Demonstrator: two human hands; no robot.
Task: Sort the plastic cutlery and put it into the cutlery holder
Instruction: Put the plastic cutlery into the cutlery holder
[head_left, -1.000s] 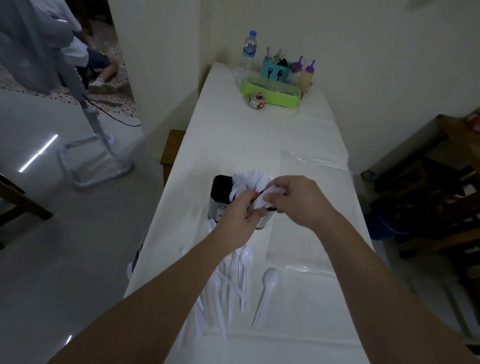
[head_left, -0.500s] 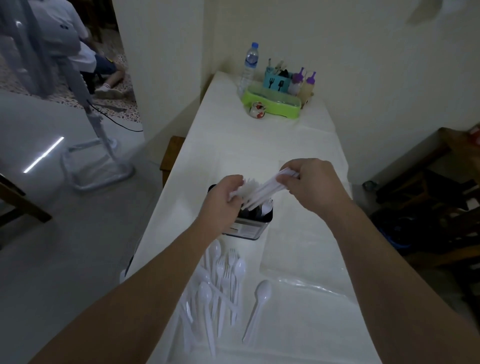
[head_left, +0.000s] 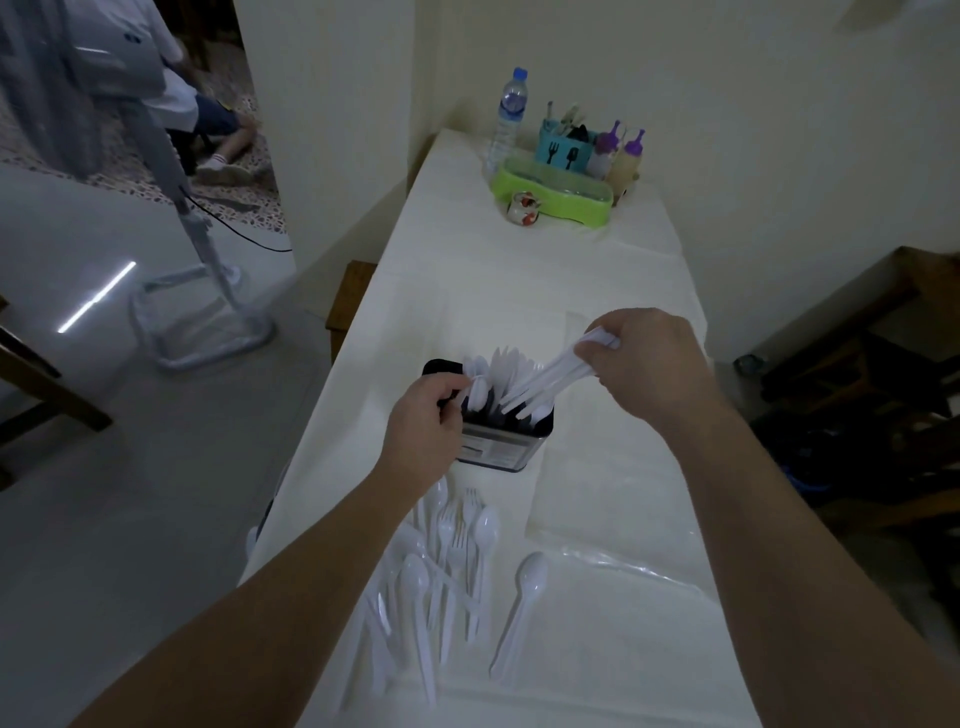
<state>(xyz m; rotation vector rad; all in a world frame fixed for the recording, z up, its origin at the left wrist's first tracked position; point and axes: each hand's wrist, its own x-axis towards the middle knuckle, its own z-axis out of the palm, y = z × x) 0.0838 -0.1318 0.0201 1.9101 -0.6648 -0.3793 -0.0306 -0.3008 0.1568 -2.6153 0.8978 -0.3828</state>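
The right hand (head_left: 644, 364) pinched a slanted bundle of white cutlery (head_left: 545, 379), its lower ends inside the black holder (head_left: 498, 447). The left hand (head_left: 426, 431) pinched a spoon (head_left: 475, 392) at the rim. A loosened pinch could have scattered pieces or tipped the holder on the worktop (head_left: 519, 291); unsorted cutlery (head_left: 447, 561) lay nearer.

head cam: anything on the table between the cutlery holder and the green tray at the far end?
Nothing. In the head view, only bare white tablecloth lies between the cutlery holder and the green tray.
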